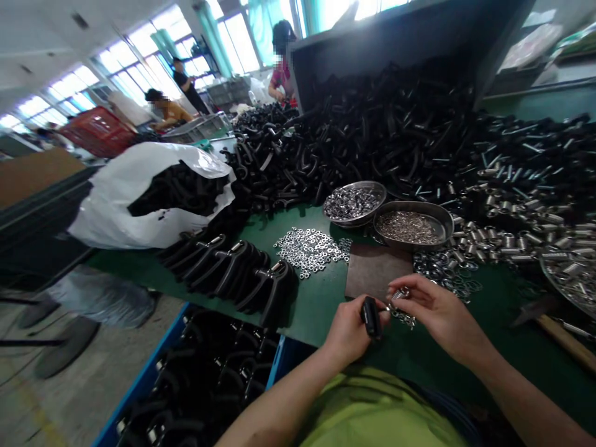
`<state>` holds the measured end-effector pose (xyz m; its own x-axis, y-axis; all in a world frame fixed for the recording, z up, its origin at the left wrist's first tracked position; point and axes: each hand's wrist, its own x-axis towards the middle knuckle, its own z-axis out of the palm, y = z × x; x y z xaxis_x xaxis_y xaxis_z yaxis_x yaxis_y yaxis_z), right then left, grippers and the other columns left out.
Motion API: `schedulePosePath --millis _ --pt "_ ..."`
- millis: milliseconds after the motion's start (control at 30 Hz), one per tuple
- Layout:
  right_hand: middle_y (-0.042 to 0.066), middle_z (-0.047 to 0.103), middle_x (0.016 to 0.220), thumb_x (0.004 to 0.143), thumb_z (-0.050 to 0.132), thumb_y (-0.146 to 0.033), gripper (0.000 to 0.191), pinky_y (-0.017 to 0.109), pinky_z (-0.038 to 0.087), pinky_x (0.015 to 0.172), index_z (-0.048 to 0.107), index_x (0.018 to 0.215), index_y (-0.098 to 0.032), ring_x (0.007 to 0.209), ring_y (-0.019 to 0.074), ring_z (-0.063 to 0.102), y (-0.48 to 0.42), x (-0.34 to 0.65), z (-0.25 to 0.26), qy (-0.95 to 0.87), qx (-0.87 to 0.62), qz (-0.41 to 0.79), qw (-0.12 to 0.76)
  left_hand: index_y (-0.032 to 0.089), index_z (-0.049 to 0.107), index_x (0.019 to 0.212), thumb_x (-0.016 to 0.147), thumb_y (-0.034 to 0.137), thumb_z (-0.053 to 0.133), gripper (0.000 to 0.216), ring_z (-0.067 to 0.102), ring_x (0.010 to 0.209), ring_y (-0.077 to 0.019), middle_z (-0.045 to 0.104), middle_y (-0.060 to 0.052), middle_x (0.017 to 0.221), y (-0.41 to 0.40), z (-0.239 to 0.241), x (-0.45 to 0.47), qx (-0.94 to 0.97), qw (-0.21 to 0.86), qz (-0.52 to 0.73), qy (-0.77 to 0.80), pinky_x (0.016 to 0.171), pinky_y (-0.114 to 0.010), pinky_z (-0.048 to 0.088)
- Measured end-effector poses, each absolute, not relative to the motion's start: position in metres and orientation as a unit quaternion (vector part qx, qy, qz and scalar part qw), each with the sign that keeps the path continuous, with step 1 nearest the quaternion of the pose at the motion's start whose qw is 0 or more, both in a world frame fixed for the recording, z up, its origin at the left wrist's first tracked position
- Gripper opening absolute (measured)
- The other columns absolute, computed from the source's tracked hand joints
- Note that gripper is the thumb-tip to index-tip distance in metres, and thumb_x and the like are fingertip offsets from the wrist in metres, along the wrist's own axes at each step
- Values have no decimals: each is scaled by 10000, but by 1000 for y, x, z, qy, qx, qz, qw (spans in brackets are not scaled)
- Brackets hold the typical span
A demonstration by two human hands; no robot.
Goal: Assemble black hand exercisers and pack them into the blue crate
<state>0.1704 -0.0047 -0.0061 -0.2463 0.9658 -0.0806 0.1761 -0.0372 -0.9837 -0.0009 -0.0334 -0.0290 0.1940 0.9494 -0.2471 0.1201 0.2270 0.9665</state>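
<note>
My left hand (348, 330) is closed around a black plastic part (371, 318), with a bit of metal showing at its right side. Close by on the right, my right hand (440, 316) pinches a coiled metal spring (400, 294) between thumb and fingers, near the black part. Under these fingers lie several small metal pieces (406, 320), too small to name. Just beyond both hands is a flat brown plate (372, 267) on the green table (316, 307). A pile of small silver nuts or washers (307, 249) spreads left of the plate.
Two round metal dishes hold small parts: one dish (351, 223) with shiny pieces, another dish (447, 239) beside it. Springs (516, 239) and black parts (372, 130) heap up behind. Assembled black parts (228, 270) and a blue crate (179, 316) are left; a wooden-handled tool (565, 341) right.
</note>
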Motion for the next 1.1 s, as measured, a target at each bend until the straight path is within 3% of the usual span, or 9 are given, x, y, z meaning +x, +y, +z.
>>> schedulePosePath --millis 133,267,700,900,1000,1100 --pt "57 684 925 742 668 -385 260 349 537 768 646 949 -228 838 227 658 -9 168 -2 -621 -503 455 394 171 527 756 660 371 698 280 334 403 -54 407 75 482 -30 -35 10 280 748 370 476 419 -186 280" --pt "63 684 932 761 647 -363 223 353 550 752 652 938 -227 828 225 657 -16 162 12 -630 -495 428 419 164 497 748 572 233 741 309 307 441 -31 385 81 524 -27 -34 18 183 809 364 423 427 -159 242" --pt "8 681 903 784 567 -180 181 311 504 763 654 923 -258 844 182 639 -18 161 14 -688 -511 339 388 164 517 759 626 326 697 276 341 460 -56 399 74 534 -29 -26 31 288 773 347 446 452 -190 279" --pt "9 682 902 787 593 -241 189 289 509 730 623 973 -238 815 171 650 -18 164 3 -609 -532 432 401 169 548 831 661 403 697 326 372 516 -76 458 47 620 -34 -20 30 430 678 317 505 465 -199 275" --pt "14 682 885 802 586 -315 248 296 509 719 604 1031 -220 791 172 651 -13 190 -4 -601 -511 493 368 166 515 785 650 479 701 388 330 482 -64 420 56 575 -40 -17 27 437 731 260 456 445 -197 237" --pt "21 671 875 829 531 -327 167 327 475 760 638 892 -215 830 187 621 -1 240 -17 -657 -585 354 318 177 471 805 673 562 654 446 269 438 -46 364 79 540 -43 -20 21 354 808 246 402 416 -183 186"
